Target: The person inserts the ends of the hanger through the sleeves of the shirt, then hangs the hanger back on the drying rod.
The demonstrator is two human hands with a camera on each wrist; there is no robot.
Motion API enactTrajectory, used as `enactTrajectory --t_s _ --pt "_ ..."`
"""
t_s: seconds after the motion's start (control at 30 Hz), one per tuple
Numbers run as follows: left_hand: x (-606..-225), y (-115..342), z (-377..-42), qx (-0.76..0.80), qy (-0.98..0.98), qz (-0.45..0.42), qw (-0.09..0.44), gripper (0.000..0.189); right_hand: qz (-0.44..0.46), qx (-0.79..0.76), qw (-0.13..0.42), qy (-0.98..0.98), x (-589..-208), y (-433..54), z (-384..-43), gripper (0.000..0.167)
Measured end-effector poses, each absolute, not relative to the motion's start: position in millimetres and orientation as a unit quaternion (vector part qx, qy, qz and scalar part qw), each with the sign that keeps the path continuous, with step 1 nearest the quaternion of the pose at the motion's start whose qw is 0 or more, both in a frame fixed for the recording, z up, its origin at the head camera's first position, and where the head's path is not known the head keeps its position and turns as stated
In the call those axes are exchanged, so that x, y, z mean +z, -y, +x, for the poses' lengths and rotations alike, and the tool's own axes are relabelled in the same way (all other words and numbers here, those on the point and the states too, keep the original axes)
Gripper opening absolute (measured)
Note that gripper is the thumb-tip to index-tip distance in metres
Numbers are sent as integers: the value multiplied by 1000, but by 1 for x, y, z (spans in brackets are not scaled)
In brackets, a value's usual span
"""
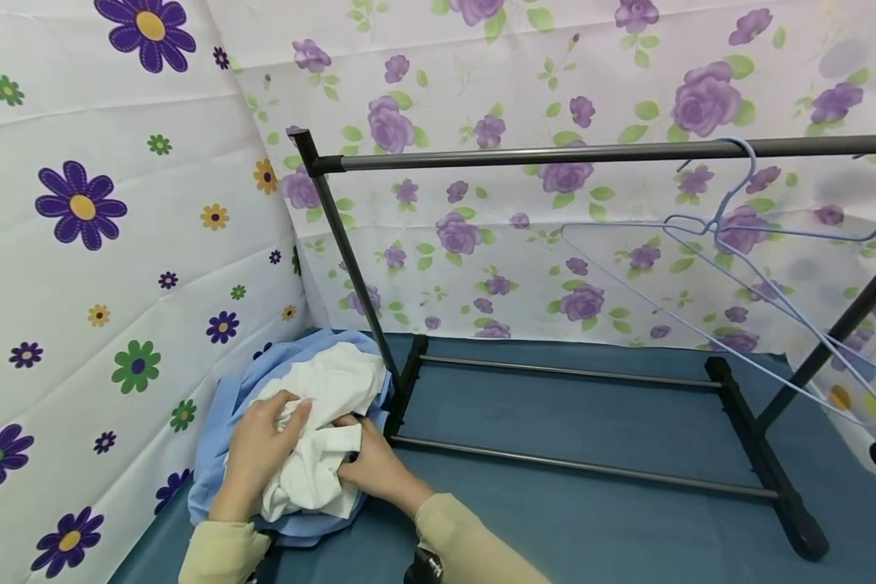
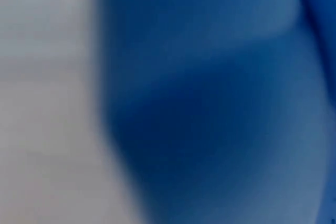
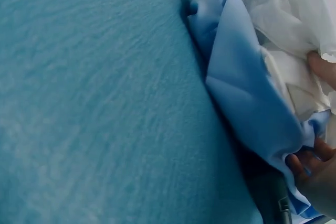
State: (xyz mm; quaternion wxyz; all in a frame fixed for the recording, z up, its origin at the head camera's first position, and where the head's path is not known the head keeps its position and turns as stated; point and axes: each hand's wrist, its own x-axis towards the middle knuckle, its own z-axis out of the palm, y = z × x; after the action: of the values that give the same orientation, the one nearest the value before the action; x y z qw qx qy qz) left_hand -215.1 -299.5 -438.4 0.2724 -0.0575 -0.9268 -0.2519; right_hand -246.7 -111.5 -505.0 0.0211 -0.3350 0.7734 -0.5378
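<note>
A crumpled white garment [image 1: 339, 375] lies on top of a bunched light-blue cloth [image 1: 219, 422] at the left end of a rack. My left hand [image 1: 261, 442] grips the white garment from its left side, thumb and fingers in its folds. On the other side my right hand [image 1: 380, 466] holds the same garment, the thumb over a white flap and the other fingers partly hidden. In the right wrist view, fingertips [image 3: 302, 165] curl at the edge of the blue cloth [image 3: 247, 87]. Only blurred blue fabric [image 2: 210, 103] fills much of the left wrist view.
A dark metal clothes rack [image 1: 526, 156] stands on the blue-covered surface [image 1: 555, 527], its lower bars [image 1: 584, 466] right of the clothes. Light-purple wire hangers [image 1: 723, 227] hang from its top rail. Flower-patterned sheets [image 1: 453, 268] rise behind and at the left.
</note>
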Motion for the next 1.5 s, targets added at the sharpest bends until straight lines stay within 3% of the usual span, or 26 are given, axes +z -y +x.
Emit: enactTrajectory --t_s 0.17,0.67,0.93,1.5 --pt "-433 290 -213 -249 919 -81 294 23 -343 -577 8 -741 -499 109 -243 41" --pt "-418 270 -212 -250 905 -111 327 14 -301 -576 -41 -759 -483 98 -234 38" --pt "-405 259 -210 -260 891 -123 352 13 -277 -604 -36 -746 -476 91 -233 36" --pt "-386 231 -211 -310 853 -167 385 8 -292 -628 -116 -712 -455 68 -231 33"
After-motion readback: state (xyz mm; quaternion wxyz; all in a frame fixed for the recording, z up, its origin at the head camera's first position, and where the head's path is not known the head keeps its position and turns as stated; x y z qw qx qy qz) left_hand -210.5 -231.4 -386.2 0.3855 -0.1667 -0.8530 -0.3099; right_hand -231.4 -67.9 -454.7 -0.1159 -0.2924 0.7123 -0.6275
